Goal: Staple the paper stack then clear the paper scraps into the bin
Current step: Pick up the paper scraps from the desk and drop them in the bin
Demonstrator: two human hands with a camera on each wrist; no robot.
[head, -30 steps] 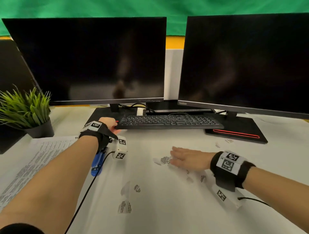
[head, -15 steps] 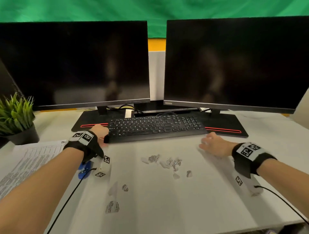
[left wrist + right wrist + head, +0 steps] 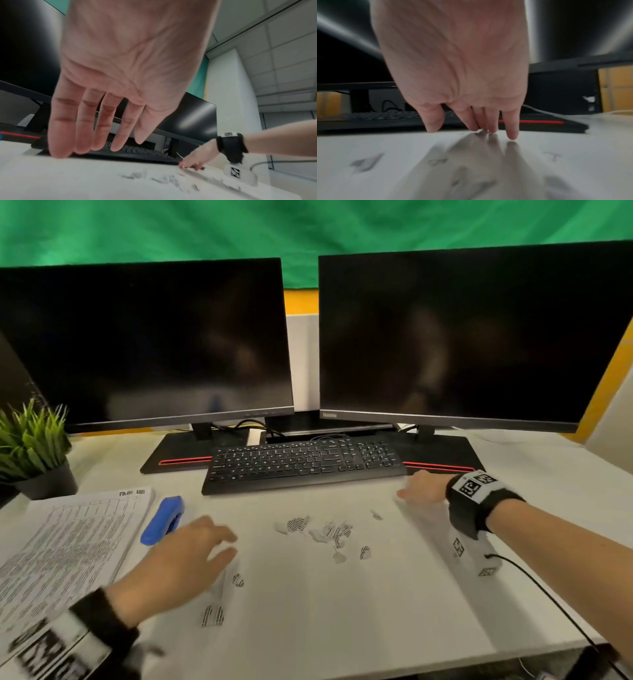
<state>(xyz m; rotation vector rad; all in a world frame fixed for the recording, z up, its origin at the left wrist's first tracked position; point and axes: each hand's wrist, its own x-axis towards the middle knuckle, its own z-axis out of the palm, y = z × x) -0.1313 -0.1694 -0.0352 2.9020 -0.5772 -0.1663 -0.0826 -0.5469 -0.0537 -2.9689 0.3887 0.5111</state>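
Several torn paper scraps (image 3: 323,531) lie scattered on the white desk (image 3: 394,611) in front of the keyboard, with two more (image 3: 212,615) nearer me. My left hand (image 3: 191,556) hovers flat, fingers straight, just left of them and holds nothing; its palm and fingers (image 3: 106,121) show plainly in the left wrist view. My right hand (image 3: 419,493) rests its straight fingertips (image 3: 489,128) on the desk right of the scraps, empty. A blue stapler (image 3: 162,520) lies beside the printed paper stack (image 3: 65,546) at the left.
A black keyboard (image 3: 301,465) and two dark monitors (image 3: 147,344) stand behind the scraps. A potted plant (image 3: 34,450) sits at the far left. The desk's front edge (image 3: 376,669) is close to me. No bin shows in any view.
My left hand has pulled back from the keyboard's left end toward me and now hovers by the near scraps, uncovering the stapler. My right hand has slid further right, away from the scraps.
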